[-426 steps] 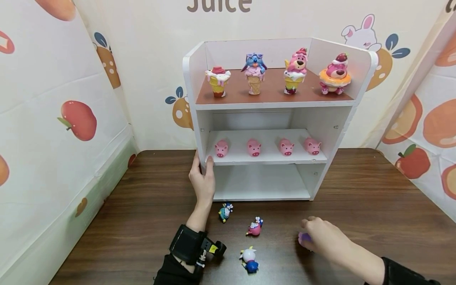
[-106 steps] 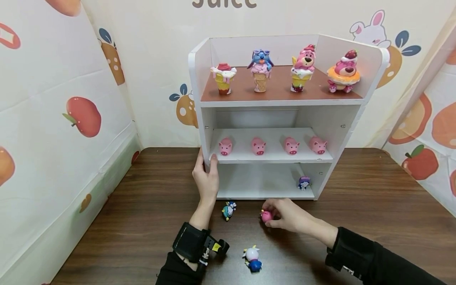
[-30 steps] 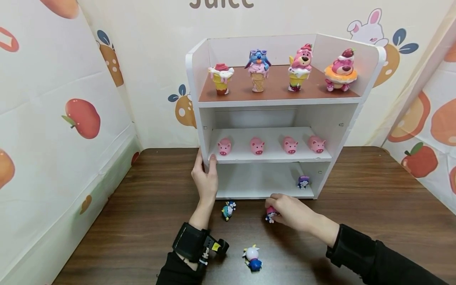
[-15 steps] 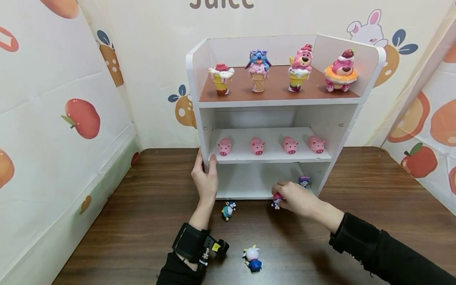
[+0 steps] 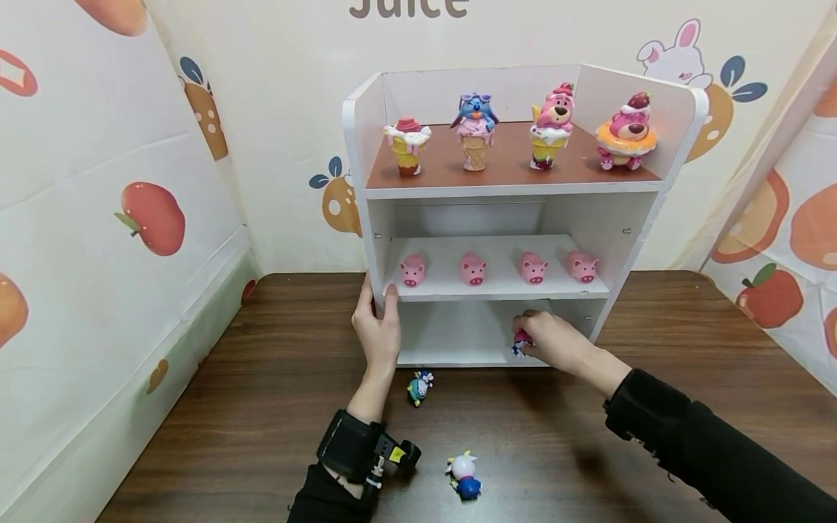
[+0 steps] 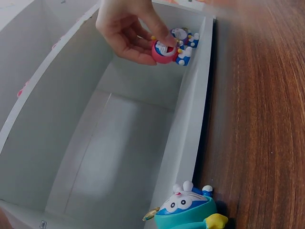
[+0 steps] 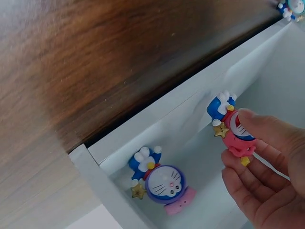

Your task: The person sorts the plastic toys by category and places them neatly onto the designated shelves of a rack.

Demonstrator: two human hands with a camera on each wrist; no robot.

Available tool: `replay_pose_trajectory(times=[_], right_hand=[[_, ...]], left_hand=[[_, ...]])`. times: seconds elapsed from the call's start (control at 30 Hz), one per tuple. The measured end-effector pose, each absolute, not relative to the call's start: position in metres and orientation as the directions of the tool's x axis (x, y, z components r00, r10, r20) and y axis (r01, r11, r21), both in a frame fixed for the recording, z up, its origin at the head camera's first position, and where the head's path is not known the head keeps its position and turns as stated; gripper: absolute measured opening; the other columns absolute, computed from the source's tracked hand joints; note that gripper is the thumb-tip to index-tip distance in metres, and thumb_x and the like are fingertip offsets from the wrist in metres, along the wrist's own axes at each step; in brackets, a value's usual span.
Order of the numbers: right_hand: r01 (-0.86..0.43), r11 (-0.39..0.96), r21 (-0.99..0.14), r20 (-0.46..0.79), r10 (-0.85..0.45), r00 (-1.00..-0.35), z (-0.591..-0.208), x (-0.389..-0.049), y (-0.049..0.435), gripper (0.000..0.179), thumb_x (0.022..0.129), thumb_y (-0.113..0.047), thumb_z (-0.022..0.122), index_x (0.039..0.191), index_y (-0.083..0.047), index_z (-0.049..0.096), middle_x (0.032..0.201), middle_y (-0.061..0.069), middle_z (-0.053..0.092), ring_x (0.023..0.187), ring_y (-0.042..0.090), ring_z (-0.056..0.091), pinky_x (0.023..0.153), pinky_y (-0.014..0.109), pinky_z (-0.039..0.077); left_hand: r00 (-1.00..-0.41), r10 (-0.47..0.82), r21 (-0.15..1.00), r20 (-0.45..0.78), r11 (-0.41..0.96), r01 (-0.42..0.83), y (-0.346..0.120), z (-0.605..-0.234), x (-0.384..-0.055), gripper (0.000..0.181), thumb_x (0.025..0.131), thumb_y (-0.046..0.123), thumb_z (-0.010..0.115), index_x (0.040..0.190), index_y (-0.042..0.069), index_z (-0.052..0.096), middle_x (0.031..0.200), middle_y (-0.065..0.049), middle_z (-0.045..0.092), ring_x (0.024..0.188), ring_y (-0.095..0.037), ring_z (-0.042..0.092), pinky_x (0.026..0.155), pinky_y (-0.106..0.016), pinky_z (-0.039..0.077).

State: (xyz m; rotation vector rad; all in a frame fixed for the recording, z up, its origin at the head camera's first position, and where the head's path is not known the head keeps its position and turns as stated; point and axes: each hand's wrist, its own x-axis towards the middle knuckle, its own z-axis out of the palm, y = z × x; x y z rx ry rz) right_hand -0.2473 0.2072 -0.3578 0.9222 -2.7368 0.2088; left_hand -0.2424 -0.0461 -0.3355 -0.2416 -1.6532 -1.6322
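Note:
My right hand (image 5: 552,340) pinches a small Doraemon figurine with a pink hood (image 7: 237,132) by its head, at the bottom level of the white shelf (image 5: 451,356). In the right wrist view its blue-and-white feet point toward the shelf's front lip. A purple-hooded Doraemon figurine (image 7: 162,180) stands beside it near the right end wall; the hand hides it in the head view. My left hand (image 5: 377,330) grips the shelf's left side panel, thumb at the front edge. Below it on the table lies a teal-hooded figurine (image 6: 186,210). Nearer me lies a white-and-blue figurine (image 5: 463,475).
Several pink pig figures (image 5: 472,269) stand in a row on the middle level. Dessert-themed figures, among them a blue one on a cone (image 5: 475,131), stand on the brown top. The brown wooden table (image 5: 275,407) extends around the shelf, with printed walls behind and at the sides.
The purple-hooded figurine went from the table into the bottom level earlier. My right hand then picked up the pink-hooded one, turned it upright and carried it inside. The left hand stays put.

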Motion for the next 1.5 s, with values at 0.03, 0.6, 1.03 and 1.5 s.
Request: replay_pose_trajectory(times=[0.03,0.6,1.03,1.5], right_hand=[[-0.607,0.792,-0.058,0.271,-0.573,-0.774,-0.358,-0.249,0.208,0.020,0.066,-0.004,0.075,0.073,-0.006,0.057,0.067,-0.001,0.051,0.060,0.008,0.047,0.051,0.024,0.041],[-0.587,0.806,-0.075,0.251,-0.554,-0.793,-0.362,-0.265,0.208,0.020,0.067,-0.002,0.074,0.078,-0.001,0.058,0.070,0.004,0.053,0.063,0.013,0.050,0.055,0.029,0.045],[-0.585,0.807,-0.085,0.247,-0.551,-0.797,-0.364,-0.269,0.209,0.020,0.067,-0.002,0.074,0.079,-0.001,0.058,0.072,0.005,0.054,0.065,0.015,0.051,0.057,0.030,0.046],[-0.585,0.808,-0.075,0.265,-0.549,-0.793,-0.363,-0.265,0.210,0.023,0.067,-0.005,0.075,0.081,-0.002,0.058,0.074,0.004,0.054,0.065,0.014,0.050,0.057,0.029,0.045]], left_hand=[[-0.677,-0.379,0.764,0.631,0.151,0.627,-0.046,-0.336,-0.242,0.040,0.083,-0.005,0.051,0.123,-0.009,0.046,0.118,-0.022,0.052,0.108,-0.028,0.049,0.090,-0.043,0.038],[-0.685,-0.374,0.768,0.625,0.133,0.627,-0.048,-0.347,-0.253,0.041,0.084,-0.002,0.052,0.125,-0.007,0.046,0.120,-0.019,0.052,0.109,-0.026,0.048,0.090,-0.043,0.037],[-0.667,-0.369,0.749,0.647,0.146,0.646,-0.050,-0.360,-0.265,0.042,0.086,0.008,0.053,0.128,0.002,0.047,0.122,-0.010,0.052,0.110,-0.018,0.049,0.090,-0.040,0.038],[-0.656,-0.378,0.743,0.653,0.149,0.653,-0.050,-0.360,-0.265,0.042,0.086,0.007,0.053,0.127,0.002,0.047,0.121,-0.011,0.053,0.110,-0.020,0.049,0.091,-0.041,0.037]])
